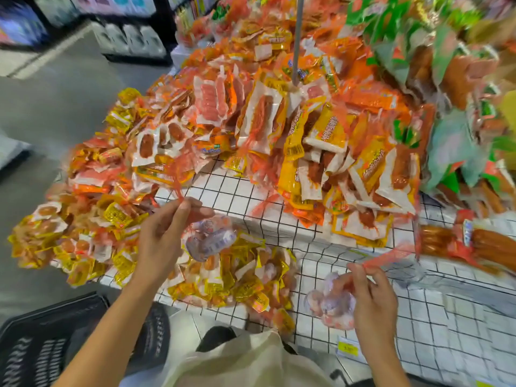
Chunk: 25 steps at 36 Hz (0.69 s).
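Observation:
My left hand [164,233] pinches the orange mesh neck of a net bag [212,238] holding pale purple-and-white snack packets; the bag hangs just right of the hand, over the yellow packets. My right hand [368,297] grips a second net bag [329,305] of similar pale packets, low at the display's front, and its fingertips pinch a strip of orange mesh [388,255] that stretches up to the right. Both bags are blurred.
A white display stand with a black wire grid [251,199] carries heaps of orange and yellow sausage packets [321,141]. Green packs [446,65] lie at the right. A grey pole [298,37] rises from the pile. A black basket [55,339] stands at lower left.

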Motion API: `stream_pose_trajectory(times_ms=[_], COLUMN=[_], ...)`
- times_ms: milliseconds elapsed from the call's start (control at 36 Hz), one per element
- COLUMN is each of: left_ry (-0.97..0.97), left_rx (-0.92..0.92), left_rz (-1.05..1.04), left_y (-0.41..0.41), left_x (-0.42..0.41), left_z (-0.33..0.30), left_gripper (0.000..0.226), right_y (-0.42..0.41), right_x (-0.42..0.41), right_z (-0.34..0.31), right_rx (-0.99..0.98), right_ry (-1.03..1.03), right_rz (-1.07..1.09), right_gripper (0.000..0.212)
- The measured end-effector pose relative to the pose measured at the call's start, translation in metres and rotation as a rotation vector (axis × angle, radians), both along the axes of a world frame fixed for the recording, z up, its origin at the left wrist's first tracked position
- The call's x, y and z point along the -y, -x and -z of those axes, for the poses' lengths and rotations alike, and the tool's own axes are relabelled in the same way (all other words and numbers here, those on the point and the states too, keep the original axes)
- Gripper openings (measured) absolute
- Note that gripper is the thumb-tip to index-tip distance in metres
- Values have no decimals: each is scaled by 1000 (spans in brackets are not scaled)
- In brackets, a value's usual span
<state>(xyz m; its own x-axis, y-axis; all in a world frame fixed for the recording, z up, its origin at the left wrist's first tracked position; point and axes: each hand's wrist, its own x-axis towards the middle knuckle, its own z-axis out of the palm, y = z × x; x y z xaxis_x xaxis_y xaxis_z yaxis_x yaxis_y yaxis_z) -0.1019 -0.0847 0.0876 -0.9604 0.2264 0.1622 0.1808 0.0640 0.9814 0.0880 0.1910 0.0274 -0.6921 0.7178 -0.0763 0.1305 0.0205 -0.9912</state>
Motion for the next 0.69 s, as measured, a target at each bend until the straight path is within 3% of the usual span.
stream_pose_trajectory(times_ms=[472,611,694], left_ry=[-33,-42,-79], left_rx=[186,201,203], left_rz=[-273,-379,-437], left_y=[-83,-108,-122], left_x=[30,53,73], left_z=[-20,-20,-22], left_gripper=[26,25,24], right_y=[30,38,38], right_x=[20,38,56], right_z=[-38,-70,-92], right_rx=[-26,-39,-58], right_ry=[144,105,173], right_rz=[-520,-645,-673], right_gripper=[27,32,48])
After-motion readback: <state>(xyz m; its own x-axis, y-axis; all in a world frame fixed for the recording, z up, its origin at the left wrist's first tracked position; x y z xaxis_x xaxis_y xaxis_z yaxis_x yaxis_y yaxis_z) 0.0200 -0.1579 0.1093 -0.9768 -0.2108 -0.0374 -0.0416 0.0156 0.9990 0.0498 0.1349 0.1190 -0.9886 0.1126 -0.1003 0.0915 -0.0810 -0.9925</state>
